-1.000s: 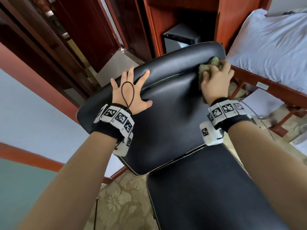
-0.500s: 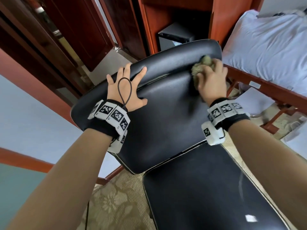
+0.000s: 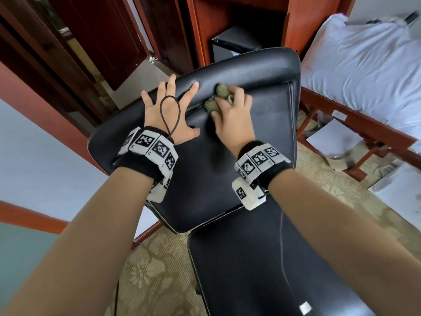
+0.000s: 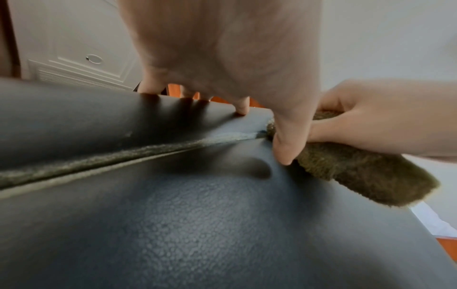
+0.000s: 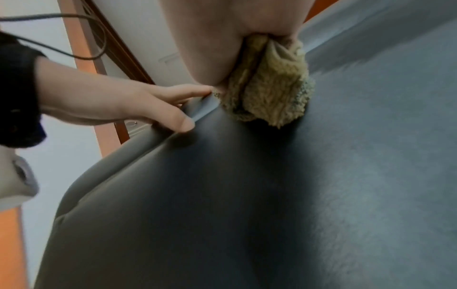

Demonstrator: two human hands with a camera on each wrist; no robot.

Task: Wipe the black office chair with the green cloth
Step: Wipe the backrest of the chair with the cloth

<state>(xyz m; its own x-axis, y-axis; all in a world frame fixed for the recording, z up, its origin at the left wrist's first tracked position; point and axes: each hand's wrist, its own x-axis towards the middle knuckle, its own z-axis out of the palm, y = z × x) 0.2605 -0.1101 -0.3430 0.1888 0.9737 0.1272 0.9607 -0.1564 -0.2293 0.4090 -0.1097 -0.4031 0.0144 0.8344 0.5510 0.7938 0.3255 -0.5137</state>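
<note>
The black office chair fills the middle of the head view, its backrest tilted toward me and its seat below. My left hand lies flat with spread fingers on the upper left of the backrest, across the seam. My right hand grips the bunched green cloth and presses it on the seam under the headrest roll, right beside the left thumb. The left wrist view shows the cloth under the right hand's fingers. In the right wrist view the cloth sits crumpled against the chair's leather.
A bed with white sheets on a red wooden frame stands close on the right. Dark wooden doors and a cabinet rise behind the chair. A white and red wall is at the left. Patterned carpet lies underneath.
My right hand has slid the cloth leftward along the top seam, from the backrest's right corner to beside the left hand. The left hand has stayed on the backrest.
</note>
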